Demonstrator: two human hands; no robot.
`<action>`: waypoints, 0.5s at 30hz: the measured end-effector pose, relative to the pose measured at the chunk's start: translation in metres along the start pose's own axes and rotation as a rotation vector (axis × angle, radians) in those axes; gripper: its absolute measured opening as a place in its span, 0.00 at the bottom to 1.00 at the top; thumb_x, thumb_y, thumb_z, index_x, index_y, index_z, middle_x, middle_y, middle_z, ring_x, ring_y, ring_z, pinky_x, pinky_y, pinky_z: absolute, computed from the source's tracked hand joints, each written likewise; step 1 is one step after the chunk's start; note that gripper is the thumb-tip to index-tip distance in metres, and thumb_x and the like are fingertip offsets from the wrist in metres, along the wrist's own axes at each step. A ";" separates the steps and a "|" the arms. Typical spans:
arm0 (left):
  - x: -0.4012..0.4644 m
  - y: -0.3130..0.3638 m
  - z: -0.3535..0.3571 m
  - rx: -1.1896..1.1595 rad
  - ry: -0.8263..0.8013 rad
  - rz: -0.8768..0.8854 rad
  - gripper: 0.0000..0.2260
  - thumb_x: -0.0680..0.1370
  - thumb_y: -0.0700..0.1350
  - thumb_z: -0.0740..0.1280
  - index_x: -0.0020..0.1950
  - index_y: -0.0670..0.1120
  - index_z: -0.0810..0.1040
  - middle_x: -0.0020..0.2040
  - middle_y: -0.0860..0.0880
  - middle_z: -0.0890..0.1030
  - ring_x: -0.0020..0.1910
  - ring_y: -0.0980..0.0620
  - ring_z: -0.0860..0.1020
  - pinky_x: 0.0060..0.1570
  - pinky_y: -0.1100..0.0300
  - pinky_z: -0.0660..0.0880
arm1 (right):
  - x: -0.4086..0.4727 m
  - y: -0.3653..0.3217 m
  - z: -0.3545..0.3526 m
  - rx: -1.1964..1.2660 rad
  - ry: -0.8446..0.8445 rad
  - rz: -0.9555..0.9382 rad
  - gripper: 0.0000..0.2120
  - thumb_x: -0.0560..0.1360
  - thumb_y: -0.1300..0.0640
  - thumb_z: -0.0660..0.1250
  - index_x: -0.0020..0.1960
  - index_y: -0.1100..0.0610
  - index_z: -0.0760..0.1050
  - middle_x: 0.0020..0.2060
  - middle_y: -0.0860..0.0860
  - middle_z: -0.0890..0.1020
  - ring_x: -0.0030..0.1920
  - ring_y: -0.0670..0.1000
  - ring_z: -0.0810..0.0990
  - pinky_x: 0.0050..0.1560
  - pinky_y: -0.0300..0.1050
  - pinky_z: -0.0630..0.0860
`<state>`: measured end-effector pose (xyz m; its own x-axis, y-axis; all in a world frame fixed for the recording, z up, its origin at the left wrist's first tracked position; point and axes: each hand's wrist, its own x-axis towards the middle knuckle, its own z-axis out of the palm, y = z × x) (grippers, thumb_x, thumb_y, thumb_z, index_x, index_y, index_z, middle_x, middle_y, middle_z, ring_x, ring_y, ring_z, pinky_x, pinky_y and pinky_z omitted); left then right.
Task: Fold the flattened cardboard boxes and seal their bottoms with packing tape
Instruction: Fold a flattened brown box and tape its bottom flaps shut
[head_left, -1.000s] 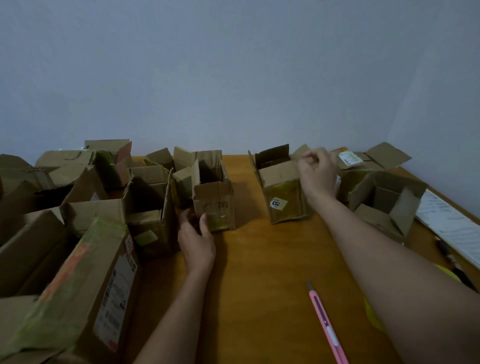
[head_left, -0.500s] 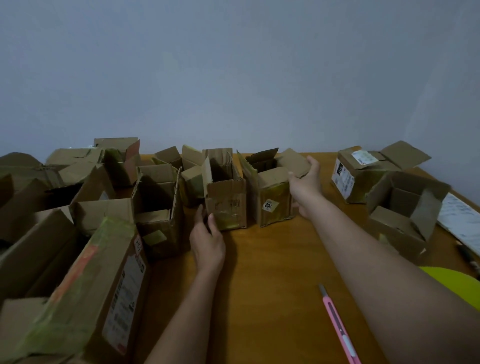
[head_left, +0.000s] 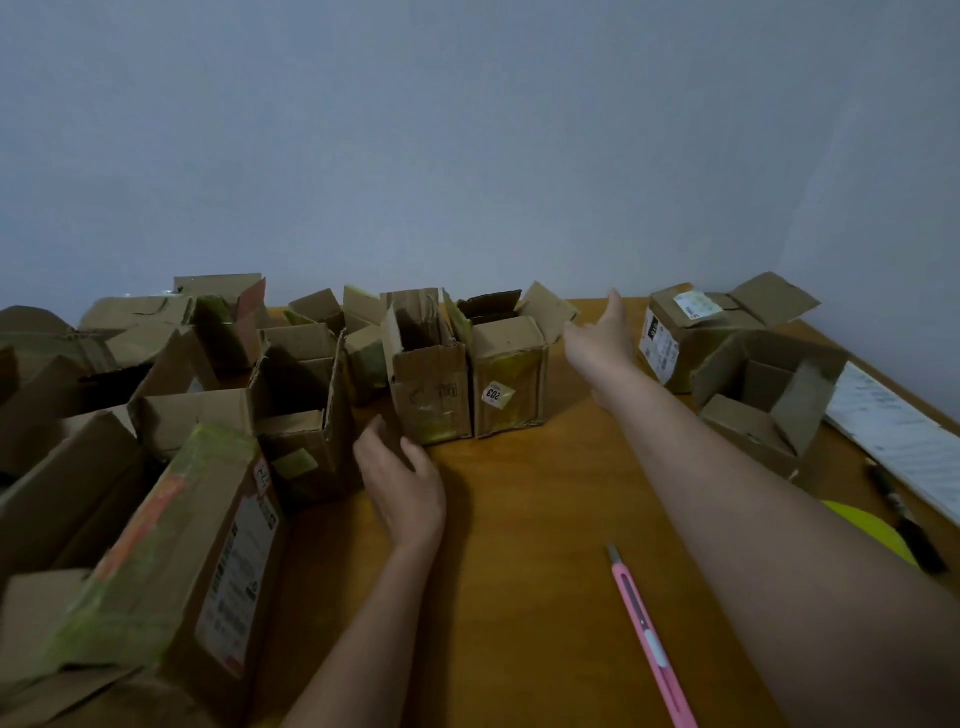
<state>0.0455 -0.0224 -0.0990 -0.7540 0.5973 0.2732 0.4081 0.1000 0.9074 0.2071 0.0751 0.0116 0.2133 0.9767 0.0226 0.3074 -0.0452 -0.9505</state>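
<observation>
Two small upright cardboard boxes stand side by side at the middle of the wooden table (head_left: 545, 519). The left one (head_left: 431, 395) has its top flaps up. The right one (head_left: 511, 387) bears a white "203" sticker and yellowed tape. My left hand (head_left: 402, 483) lies relaxed on the table just in front of the left box, fingers near its lower corner. My right hand (head_left: 602, 338) reaches out with straight fingers, just right of the 203 box's open flap, holding nothing.
Several more assembled boxes crowd the left side, the nearest a large taped one (head_left: 171, 566). Two open boxes (head_left: 685, 338) (head_left: 763, 400) sit at the right. A pink utility knife (head_left: 649, 639), a yellow object (head_left: 867, 530), a pen (head_left: 909, 525) and a paper sheet (head_left: 898, 431) lie at the right.
My right hand slid the 203 box leftward until it stood against the other small box, then let go and moved off to its right. My left hand barely moved.
</observation>
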 end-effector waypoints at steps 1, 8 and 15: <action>-0.008 0.002 -0.002 0.009 0.006 0.022 0.17 0.82 0.39 0.61 0.71 0.42 0.68 0.68 0.43 0.71 0.66 0.48 0.71 0.59 0.63 0.66 | -0.002 -0.004 -0.009 -0.040 0.026 -0.022 0.32 0.81 0.59 0.60 0.79 0.50 0.48 0.74 0.54 0.65 0.62 0.53 0.73 0.43 0.38 0.70; -0.047 0.025 -0.009 0.001 -0.098 0.054 0.14 0.81 0.38 0.61 0.67 0.42 0.71 0.63 0.46 0.71 0.60 0.52 0.72 0.55 0.64 0.66 | -0.020 -0.006 -0.095 -0.481 0.447 0.059 0.33 0.74 0.50 0.70 0.72 0.57 0.58 0.74 0.62 0.59 0.73 0.64 0.57 0.71 0.58 0.61; -0.079 0.039 -0.024 -0.003 -0.144 0.085 0.11 0.81 0.37 0.61 0.63 0.43 0.73 0.57 0.49 0.71 0.54 0.56 0.70 0.51 0.64 0.67 | -0.047 0.039 -0.149 -0.283 0.201 0.315 0.28 0.78 0.61 0.63 0.75 0.66 0.58 0.74 0.64 0.62 0.72 0.64 0.63 0.69 0.56 0.63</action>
<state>0.1088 -0.0850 -0.0771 -0.6352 0.7112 0.3011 0.4659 0.0419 0.8839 0.3473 -0.0034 0.0196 0.5040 0.8473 -0.1677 0.4332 -0.4160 -0.7996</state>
